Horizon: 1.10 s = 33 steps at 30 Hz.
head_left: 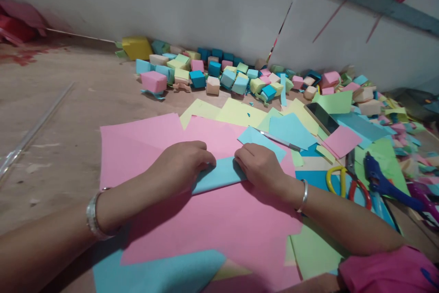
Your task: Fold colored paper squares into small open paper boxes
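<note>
A folded strip of light blue paper (221,175) lies across large pink paper sheets (212,220). My left hand (187,161) grips its left end, with thumb and fingers pressed together. At the right end, my right hand (259,165) pinches the same strip with curled fingers. Just beyond my right hand lies another light blue sheet (254,136), with a slim pen-like tool (277,140) resting partly on it. Both wrists wear bangles. The undersides of the fingers are hidden.
Several small paper boxes (214,70) line the wall. To the right lie scissors (350,178), a blue glue gun (380,178), a phone (321,118) and loose coloured sheets. A clear rod (37,124) lies at left. Light blue paper (154,272) is nearest me.
</note>
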Each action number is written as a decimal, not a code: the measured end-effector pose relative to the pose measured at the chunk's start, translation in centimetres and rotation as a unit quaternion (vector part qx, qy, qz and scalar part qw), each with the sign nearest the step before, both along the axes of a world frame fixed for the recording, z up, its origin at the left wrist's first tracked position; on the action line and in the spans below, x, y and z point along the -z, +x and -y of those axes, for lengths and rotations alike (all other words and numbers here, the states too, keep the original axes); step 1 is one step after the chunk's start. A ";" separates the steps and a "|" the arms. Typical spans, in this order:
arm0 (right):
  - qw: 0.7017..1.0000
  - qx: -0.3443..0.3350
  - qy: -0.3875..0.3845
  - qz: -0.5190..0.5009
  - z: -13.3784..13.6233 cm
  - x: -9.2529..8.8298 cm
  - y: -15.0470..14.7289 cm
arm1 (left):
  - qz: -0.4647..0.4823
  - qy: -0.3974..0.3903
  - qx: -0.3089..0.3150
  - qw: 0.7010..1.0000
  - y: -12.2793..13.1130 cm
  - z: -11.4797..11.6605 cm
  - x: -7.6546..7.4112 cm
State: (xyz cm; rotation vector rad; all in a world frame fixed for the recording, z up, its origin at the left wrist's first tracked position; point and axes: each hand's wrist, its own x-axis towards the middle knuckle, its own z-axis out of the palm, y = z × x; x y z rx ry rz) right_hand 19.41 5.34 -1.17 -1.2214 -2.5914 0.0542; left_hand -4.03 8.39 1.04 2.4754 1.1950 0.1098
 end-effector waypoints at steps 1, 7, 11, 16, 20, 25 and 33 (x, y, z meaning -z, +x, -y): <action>1.000 -0.001 0.002 0.006 -0.1 0.0 0.0 | -0.003 0.019 0.021 1.000 0.0 0.1 0.1; 0.997 0.044 0.059 0.007 -0.8 1.5 -0.3 | -0.010 0.102 0.116 0.988 0.6 0.1 0.5; 0.997 0.038 0.061 0.002 -1.0 1.9 -0.2 | -0.040 0.055 0.109 0.992 1.6 -0.3 0.3; 0.998 0.034 0.054 0.002 -0.7 1.5 -0.2 | -0.080 0.082 0.047 0.992 3.1 -0.2 0.6; 0.999 0.024 0.041 0.011 -0.3 0.8 -0.3 | -0.096 0.125 0.061 0.986 3.1 0.4 1.2; 0.997 0.027 0.073 0.021 -0.4 0.9 -0.4 | -0.109 0.193 0.099 0.970 2.8 1.6 1.0; 0.993 0.035 0.108 0.015 -0.7 1.3 -0.5 | -0.128 0.194 0.104 0.967 2.3 2.9 1.1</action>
